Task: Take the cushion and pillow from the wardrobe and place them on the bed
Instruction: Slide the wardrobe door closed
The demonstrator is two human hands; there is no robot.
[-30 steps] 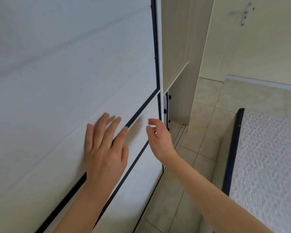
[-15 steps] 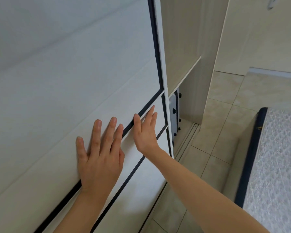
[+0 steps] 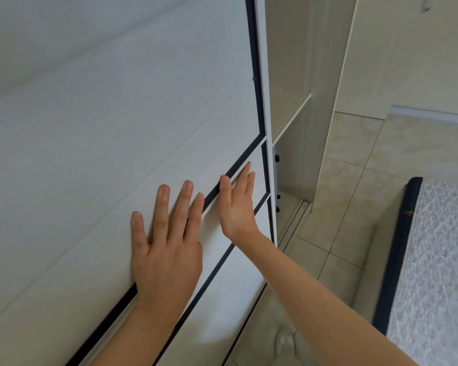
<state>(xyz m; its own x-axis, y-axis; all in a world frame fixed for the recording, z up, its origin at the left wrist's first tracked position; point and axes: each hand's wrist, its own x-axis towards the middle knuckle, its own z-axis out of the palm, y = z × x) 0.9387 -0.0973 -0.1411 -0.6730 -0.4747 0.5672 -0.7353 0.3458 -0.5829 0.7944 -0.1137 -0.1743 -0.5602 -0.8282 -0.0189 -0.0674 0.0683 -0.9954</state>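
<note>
A white sliding wardrobe door (image 3: 117, 154) with dark trim lines fills the left of the view. My left hand (image 3: 167, 249) lies flat on the door panel, fingers spread. My right hand (image 3: 237, 202) presses flat against the door near its right edge, fingers straight. To the right of the door edge the wardrobe interior (image 3: 294, 75) shows pale wood walls and a shelf (image 3: 291, 122). No cushion or pillow is visible. The bed (image 3: 439, 260), a patterned grey mattress with a dark blue border, is at the right.
A grey case with black feet (image 3: 276, 180) stands in the wardrobe's lower part, mostly hidden by the door. The sliding track (image 3: 294, 220) runs along the beige tiled floor (image 3: 354, 159). A closed room door (image 3: 413, 48) is at the back right.
The wardrobe door has slid left, exposing more of the interior and shelf. My right hand went from reaching toward the door edge to lying flat on the panel. The view shifted left.
</note>
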